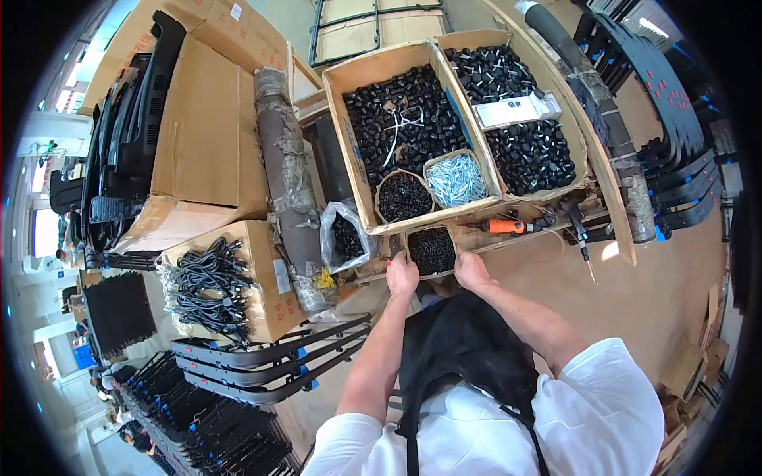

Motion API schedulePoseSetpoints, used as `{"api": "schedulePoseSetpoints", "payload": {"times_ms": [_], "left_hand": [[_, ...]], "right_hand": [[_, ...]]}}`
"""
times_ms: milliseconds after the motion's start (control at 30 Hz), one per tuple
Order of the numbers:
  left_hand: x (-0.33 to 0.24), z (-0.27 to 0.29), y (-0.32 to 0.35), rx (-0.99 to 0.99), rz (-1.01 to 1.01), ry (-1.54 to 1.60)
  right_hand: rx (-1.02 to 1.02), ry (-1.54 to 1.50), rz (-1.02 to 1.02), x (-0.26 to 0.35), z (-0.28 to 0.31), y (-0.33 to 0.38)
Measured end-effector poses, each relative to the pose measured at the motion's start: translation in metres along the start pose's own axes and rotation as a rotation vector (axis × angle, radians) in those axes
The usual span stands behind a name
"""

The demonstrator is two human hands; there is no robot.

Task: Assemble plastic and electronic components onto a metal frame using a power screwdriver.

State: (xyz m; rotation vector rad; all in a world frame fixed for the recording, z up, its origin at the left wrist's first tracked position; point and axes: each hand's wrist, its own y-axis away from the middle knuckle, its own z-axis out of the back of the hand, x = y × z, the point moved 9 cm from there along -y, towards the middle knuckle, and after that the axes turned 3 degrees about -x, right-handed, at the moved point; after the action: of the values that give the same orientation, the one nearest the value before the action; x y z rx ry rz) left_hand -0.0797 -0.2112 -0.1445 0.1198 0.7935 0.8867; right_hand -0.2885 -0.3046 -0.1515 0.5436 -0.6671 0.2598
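Note:
A small open box point(456, 238) filled with tiny black pieces, which look like screws, is directly in front of me at the bench edge. My left hand point(402, 274) grips its left side, and my right hand point(472, 271) closes on its right near corner. The fingers under the box are hidden. Just beyond it, a large cardboard tray point(349, 182) holds many black knob-like parts point(405, 87). Inside that tray are a round tub of black screws point(404, 197) and a small box of silver screws point(456, 180).
An orange-handled power screwdriver point(506, 227) lies right of the small box; another driver point(583, 230) is farther right. A clear bag point(346, 236) of black parts, a wrapped roller point(279, 159), and a carton with coiled black cables point(208, 289) stand left. Black curved frames point(270, 385) are stacked lower left.

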Motion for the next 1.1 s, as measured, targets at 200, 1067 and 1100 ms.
{"api": "schedulePoseSetpoints", "payload": {"times_ms": [200, 1067, 1100], "left_hand": [[0.004, -0.004, -0.030, 0.073, 0.003, -0.202], [0.073, -0.055, -0.012, 0.300, 0.366, 0.635], [0.072, -0.057, -0.014, 0.327, 0.345, 0.652]], "right_hand": [[0.156, 0.121, -0.098, 0.005, -0.002, -0.032], [0.232, 0.432, 0.368, 0.096, -0.056, 0.001], [0.228, 0.410, 0.363, 0.095, -0.052, 0.005]]}}
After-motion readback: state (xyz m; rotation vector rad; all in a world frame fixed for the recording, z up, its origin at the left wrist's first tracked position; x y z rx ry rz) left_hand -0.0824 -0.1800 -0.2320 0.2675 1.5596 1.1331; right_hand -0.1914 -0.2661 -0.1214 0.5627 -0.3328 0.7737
